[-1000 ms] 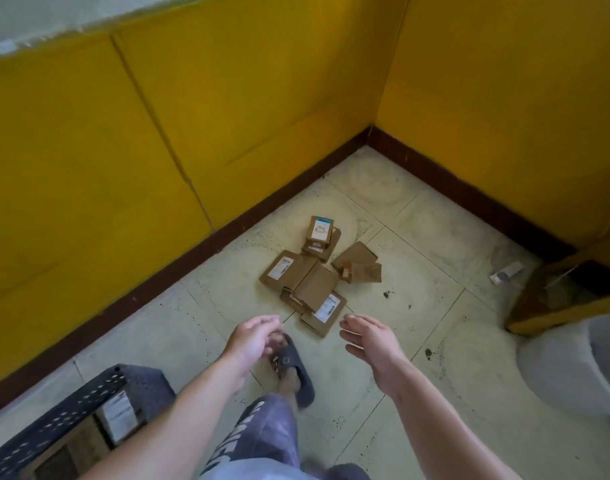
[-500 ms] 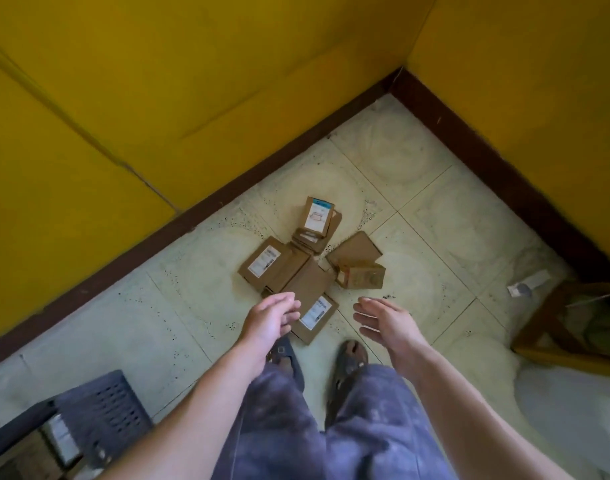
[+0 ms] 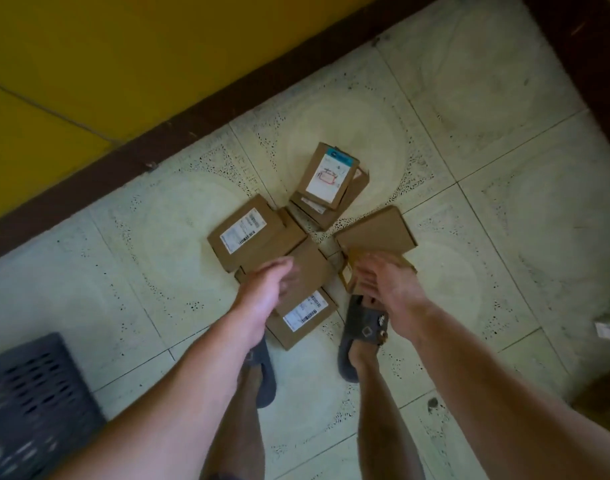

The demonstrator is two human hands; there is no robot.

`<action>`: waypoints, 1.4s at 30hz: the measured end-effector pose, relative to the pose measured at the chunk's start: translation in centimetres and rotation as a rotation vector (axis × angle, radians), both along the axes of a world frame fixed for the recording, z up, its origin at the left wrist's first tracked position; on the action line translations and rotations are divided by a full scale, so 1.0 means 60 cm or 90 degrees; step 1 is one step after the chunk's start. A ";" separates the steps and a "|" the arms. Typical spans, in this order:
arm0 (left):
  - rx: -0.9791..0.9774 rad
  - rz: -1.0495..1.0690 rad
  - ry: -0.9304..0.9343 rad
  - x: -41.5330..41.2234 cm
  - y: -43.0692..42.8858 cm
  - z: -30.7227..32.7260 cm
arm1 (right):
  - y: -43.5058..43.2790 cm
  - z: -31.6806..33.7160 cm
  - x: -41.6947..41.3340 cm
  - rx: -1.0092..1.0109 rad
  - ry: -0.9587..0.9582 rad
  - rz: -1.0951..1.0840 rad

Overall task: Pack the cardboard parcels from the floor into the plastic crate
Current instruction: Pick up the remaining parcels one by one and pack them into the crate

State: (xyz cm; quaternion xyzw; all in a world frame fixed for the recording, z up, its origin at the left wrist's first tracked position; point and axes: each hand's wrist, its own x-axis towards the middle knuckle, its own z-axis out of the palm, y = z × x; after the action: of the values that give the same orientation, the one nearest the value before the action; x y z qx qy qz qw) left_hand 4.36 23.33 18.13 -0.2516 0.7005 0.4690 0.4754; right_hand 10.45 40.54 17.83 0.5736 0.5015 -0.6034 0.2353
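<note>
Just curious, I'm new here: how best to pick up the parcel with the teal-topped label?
Probably come from above and pinch its two long edges: the teal-label parcel is thin, lies flat atop another parcel, and its edges stand clear there.

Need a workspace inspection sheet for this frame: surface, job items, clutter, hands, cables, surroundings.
Surface: pale floor tiles with dark specks.
Job's things: cardboard parcels clustered on the floor, some overlapping, several with white labels; dark plastic crate at lower left, contents not visible.
Clutter: small white item at the right edge, too cut off to identify.
Grippers: left hand over a plain parcel, right hand over a small parcel; both look open, contact unclear from blur.
Cables: nothing seen.
Surroundings: yellow wall, dark skirting; the person's sandals beside the parcels.
</note>
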 end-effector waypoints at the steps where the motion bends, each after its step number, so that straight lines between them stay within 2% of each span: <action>1: -0.005 -0.009 0.005 -0.013 0.013 -0.033 | 0.010 -0.037 -0.011 -0.007 0.003 -0.008; 6: -0.058 -0.076 0.070 -0.085 0.070 -0.182 | 0.033 -0.193 -0.062 -0.011 -0.022 0.018; 12: -0.081 -0.195 0.137 -0.162 0.135 -0.309 | 0.049 -0.330 -0.089 0.006 0.088 0.034; 17: -0.159 -0.276 0.165 -0.220 0.158 -0.393 | 0.047 -0.392 -0.130 0.009 0.062 0.042; 24: -0.117 -0.271 0.149 -0.236 0.152 -0.437 | 0.040 -0.426 -0.156 0.008 0.121 -0.021; 32: -0.079 -0.149 0.130 -0.188 0.097 -0.347 | 0.004 -0.327 -0.111 -0.020 0.130 -0.011; 42: -0.065 0.023 0.162 -0.135 0.021 -0.112 | -0.086 -0.039 -0.077 -0.059 0.142 -0.049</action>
State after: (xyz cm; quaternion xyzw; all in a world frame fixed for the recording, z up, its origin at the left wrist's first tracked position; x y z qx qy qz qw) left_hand -3.72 24.57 11.44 -0.2263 0.7736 0.4691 0.3609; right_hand 5.85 35.39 15.48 0.5105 0.4735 -0.6946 0.1808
